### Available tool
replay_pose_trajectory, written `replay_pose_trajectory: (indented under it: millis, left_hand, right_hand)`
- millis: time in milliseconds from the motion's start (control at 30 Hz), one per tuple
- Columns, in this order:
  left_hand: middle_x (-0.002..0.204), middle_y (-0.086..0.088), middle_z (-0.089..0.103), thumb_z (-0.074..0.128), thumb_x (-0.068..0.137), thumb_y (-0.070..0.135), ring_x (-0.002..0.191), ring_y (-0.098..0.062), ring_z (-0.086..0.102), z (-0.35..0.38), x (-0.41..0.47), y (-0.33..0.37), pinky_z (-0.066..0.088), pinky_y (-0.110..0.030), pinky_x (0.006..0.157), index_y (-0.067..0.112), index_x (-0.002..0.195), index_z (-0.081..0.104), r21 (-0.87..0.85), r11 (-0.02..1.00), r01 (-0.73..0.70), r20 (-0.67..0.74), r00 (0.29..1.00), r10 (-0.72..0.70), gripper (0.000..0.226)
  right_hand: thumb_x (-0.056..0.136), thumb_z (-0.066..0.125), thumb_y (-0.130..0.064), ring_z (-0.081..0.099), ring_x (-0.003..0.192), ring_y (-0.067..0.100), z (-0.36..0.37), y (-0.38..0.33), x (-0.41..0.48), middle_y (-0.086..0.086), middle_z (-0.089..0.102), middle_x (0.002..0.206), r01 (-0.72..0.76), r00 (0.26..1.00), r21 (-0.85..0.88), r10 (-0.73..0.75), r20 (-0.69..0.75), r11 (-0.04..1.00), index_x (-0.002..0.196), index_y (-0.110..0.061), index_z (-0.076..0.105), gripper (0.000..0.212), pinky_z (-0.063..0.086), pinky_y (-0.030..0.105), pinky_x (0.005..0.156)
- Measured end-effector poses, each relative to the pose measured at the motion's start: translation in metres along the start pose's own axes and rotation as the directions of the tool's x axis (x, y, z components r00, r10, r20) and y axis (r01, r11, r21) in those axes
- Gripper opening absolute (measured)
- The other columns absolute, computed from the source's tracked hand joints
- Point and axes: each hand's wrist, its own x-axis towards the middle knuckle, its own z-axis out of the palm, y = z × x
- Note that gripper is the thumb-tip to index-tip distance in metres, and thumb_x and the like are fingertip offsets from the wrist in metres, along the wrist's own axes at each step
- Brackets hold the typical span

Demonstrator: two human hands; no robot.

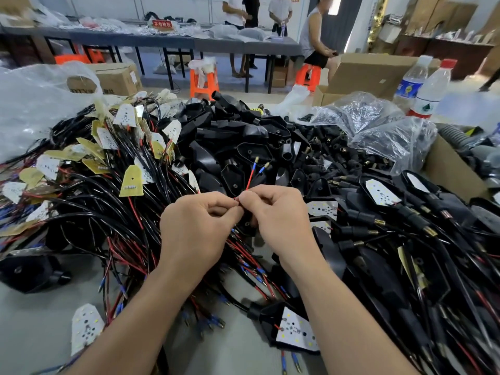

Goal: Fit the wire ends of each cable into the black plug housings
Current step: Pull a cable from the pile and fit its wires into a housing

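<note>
Both hands are close together, and their fingertips meet. The left hand (197,226) pinches a thin red wire (250,180) between its thumb and first finger. The right hand (276,212) pinches the same wire just beside it, with its fingers curled. The wire goes up from the pinch. It and a second wire end have blue sleeves and small gold tips (256,159), just above the hands.

Right behind the tips is a big heap of black plug housings (235,147). Left of the hands is a tangle of black cables (108,207) with little white and yellow boards (131,182).

Far behind the hands, a red sign (161,23) on a long table has white Chinese writing that looks like 不合格区. Two water bottles (433,90) stand far off to the right. Their labels are too blurry to read.
</note>
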Motion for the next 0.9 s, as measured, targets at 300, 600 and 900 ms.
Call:
replay_pose_trajectory:
  millis: [300,600,900]
  left_hand:
    - [0.059,0.025,0.068,0.085,0.079,0.029,0.061,0.007,0.067,0.001,0.001,-0.004,0.042,-0.012,0.059,0.040,0.064,0.074,0.002,0.992,0.127,-0.076,0.989,-0.126,0.022]
    - [0.069,0.031,0.067,0.083,0.080,0.023,0.066,0.008,0.065,0.005,-0.004,-0.004,0.039,-0.001,0.064,0.034,0.070,0.068,0.133,0.989,0.064,-0.110,0.993,-0.049,0.022]
    - [0.092,0.036,0.066,0.075,0.081,-0.004,0.075,0.006,0.064,0.000,-0.004,-0.006,0.042,-0.001,0.066,0.039,0.080,0.067,0.089,0.996,0.018,-0.115,0.993,-0.007,0.043]
  right_hand:
    - [0.090,0.056,-0.008,0.062,0.081,0.022,-0.022,-0.006,0.008,-0.005,0.070,0.085,0.007,0.969,-0.524,-0.135,-0.207,0.852,0.103,-0.024,0.069,0.024,0.044,0.030,0.072]
    - [0.085,0.057,-0.012,0.065,0.101,0.031,-0.019,0.001,-0.004,0.004,0.062,0.111,0.189,0.982,-0.890,-0.063,0.179,0.415,0.131,-0.019,0.041,0.049,0.032,0.039,0.075]
    - [0.093,0.054,-0.013,0.059,0.093,0.027,-0.021,0.005,-0.001,-0.003,0.064,0.085,0.191,0.975,-0.830,-0.201,0.098,0.524,0.106,-0.028,0.057,0.020,0.028,0.038,0.077]
